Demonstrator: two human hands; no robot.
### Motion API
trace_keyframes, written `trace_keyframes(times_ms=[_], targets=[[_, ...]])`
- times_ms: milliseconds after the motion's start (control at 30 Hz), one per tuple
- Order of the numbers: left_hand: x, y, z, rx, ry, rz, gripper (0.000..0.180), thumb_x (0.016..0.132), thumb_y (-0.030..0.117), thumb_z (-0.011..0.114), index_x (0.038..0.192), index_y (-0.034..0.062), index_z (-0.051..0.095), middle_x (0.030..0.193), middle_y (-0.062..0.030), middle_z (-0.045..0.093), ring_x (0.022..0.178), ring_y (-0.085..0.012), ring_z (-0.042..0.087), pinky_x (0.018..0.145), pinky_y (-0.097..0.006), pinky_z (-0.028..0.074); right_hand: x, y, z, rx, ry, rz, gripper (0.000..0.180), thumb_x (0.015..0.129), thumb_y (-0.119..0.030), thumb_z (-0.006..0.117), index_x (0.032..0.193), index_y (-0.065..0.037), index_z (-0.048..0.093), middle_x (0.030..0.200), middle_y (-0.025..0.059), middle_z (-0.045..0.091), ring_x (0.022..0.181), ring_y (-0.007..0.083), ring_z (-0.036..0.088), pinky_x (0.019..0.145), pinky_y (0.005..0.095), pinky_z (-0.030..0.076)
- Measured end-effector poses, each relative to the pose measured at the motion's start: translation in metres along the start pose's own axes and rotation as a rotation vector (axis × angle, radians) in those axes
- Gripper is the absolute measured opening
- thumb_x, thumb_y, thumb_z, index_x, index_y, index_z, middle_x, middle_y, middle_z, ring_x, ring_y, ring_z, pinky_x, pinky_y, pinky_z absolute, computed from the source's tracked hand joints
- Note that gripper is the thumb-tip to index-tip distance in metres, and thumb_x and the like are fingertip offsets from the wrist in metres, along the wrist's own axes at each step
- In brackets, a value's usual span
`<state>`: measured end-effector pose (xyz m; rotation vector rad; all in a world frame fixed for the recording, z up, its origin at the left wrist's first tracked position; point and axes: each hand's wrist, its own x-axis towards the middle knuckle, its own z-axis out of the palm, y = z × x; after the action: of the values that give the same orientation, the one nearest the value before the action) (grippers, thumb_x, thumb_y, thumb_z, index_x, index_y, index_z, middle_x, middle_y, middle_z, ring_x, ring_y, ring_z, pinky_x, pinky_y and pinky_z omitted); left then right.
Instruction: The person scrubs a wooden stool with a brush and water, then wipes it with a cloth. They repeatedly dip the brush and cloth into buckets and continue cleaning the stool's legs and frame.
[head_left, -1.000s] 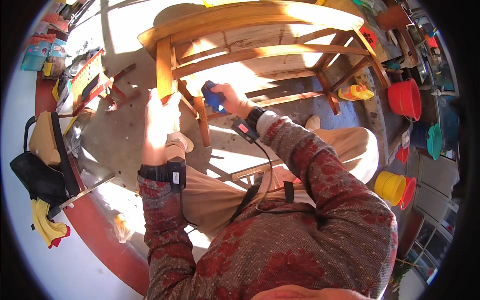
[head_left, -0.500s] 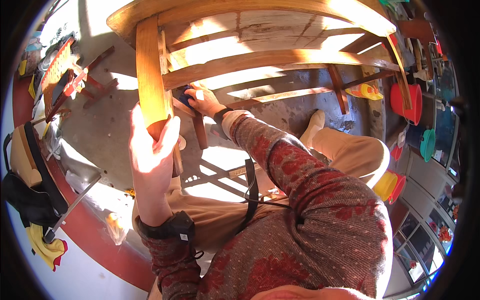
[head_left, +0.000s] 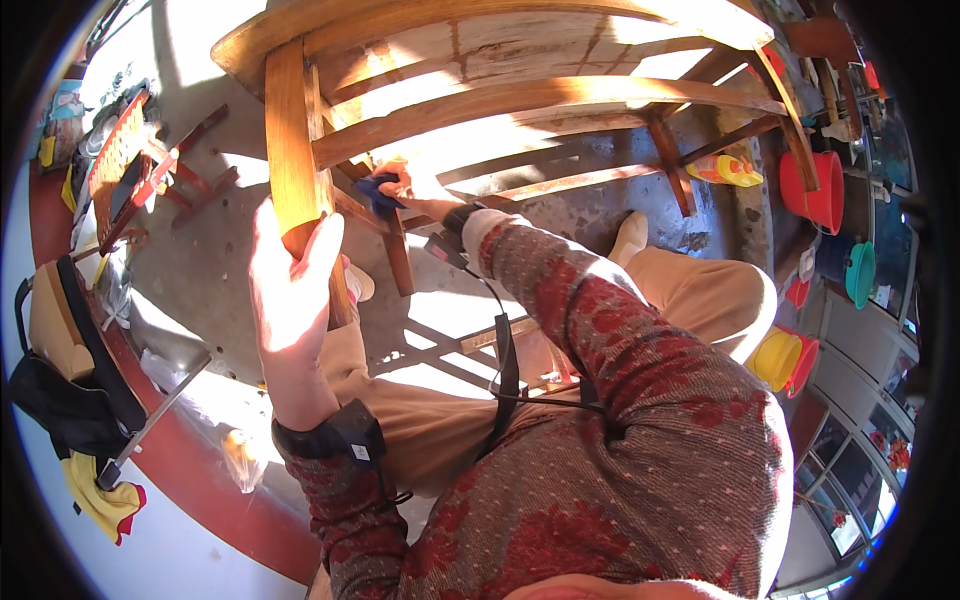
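A varnished wooden chair (head_left: pixel 292 150), tilted with its broad slatted part toward the top of the view, stands before me. My left hand (head_left: pixel 292 285) is closed around the lower end of its thick upright post, thumb on the near side. Further in, below a curved slat, my right hand (head_left: pixel 408 186) pinches a dark blue cloth (head_left: pixel 380 194). That cloth lies against a short leg and rail under the slat. The slat and strong sunlight partly hide the right fingertips.
A smaller slatted chair (head_left: pixel 118 165) lies at far left. To the right are a yellow packet (head_left: pixel 725 170), a red bucket (head_left: pixel 815 195) and a yellow bucket (head_left: pixel 772 360). A metal-handled tool (head_left: pixel 155 420) and a plastic bag (head_left: pixel 242 458) lie at lower left.
My right hand has turned and shifted slightly with the blue cloth, so more cloth shows. The left hand keeps its hold on the post. The whole view has shifted a little.
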<state>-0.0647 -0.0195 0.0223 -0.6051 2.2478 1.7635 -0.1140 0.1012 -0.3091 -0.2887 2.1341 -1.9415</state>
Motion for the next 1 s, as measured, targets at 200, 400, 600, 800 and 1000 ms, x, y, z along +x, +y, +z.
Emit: trace_keyframes(times_ms=[200, 400, 600, 800, 1000], targets=[[0.000, 0.006, 0.000, 0.034, -0.003, -0.042, 0.036, 0.090, 0.013, 0.062, 0.124, 0.0035, 0.052, 0.090, -0.0037, 0.059, 0.070, -0.0106, 0.057, 0.067, -0.025, 0.048, -0.041, 0.007, 0.020, -0.492, 0.015, 0.056, 0.024, 0.064, -0.008, 0.064, 0.088, -0.006, 0.067, 0.089, 0.0162, 0.061, 0.085, 0.0354, 0.059, 0.073, 0.0408, 0.049], [0.002, -0.004, -0.003, -0.025, -0.036, 0.003, 0.032, 0.091, 0.014, 0.063, 0.117, 0.0028, 0.049, 0.085, -0.0049, 0.058, 0.065, -0.0090, 0.056, 0.055, -0.025, 0.048, -0.084, -0.008, 0.017, -0.304, 0.111, 0.161, 0.020, 0.067, -0.013, 0.065, 0.085, -0.006, 0.065, 0.086, 0.0167, 0.059, 0.088, 0.0368, 0.059, 0.076, 0.0444, 0.048], [0.010, -0.008, -0.005, 0.063, -0.022, 0.084, 0.040, 0.088, 0.015, 0.065, 0.123, 0.0006, 0.051, 0.097, -0.0074, 0.062, 0.073, -0.0118, 0.059, 0.068, -0.026, 0.051, -0.101, -0.020, 0.053, -0.601, 0.056, 0.110, 0.017, 0.069, -0.011, 0.065, 0.083, -0.005, 0.057, 0.089, 0.0156, 0.055, 0.085, 0.0355, 0.058, 0.073, 0.0446, 0.048], [0.012, -0.001, -0.005, 0.070, -0.023, 0.040, 0.033, 0.090, 0.012, 0.062, 0.119, 0.0004, 0.054, 0.087, -0.0041, 0.059, 0.069, -0.0092, 0.056, 0.066, -0.027, 0.052, -0.151, -0.056, 0.036, -0.533, -0.355, 0.200, 0.011, 0.070, -0.009, 0.061, 0.080, -0.004, 0.065, 0.090, 0.0147, 0.059, 0.089, 0.0334, 0.061, 0.076, 0.0411, 0.051], [0.013, 0.004, -0.006, 0.066, -0.030, 0.013, 0.035, 0.091, 0.017, 0.062, 0.120, 0.0002, 0.053, 0.088, -0.0060, 0.059, 0.067, -0.0107, 0.057, 0.062, -0.024, 0.049, -0.090, -0.057, 0.040, -0.482, -0.018, 0.003, 0.013, 0.074, -0.006, 0.058, 0.086, -0.003, 0.060, 0.097, 0.0160, 0.055, 0.092, 0.0351, 0.057, 0.078, 0.0446, 0.048]])
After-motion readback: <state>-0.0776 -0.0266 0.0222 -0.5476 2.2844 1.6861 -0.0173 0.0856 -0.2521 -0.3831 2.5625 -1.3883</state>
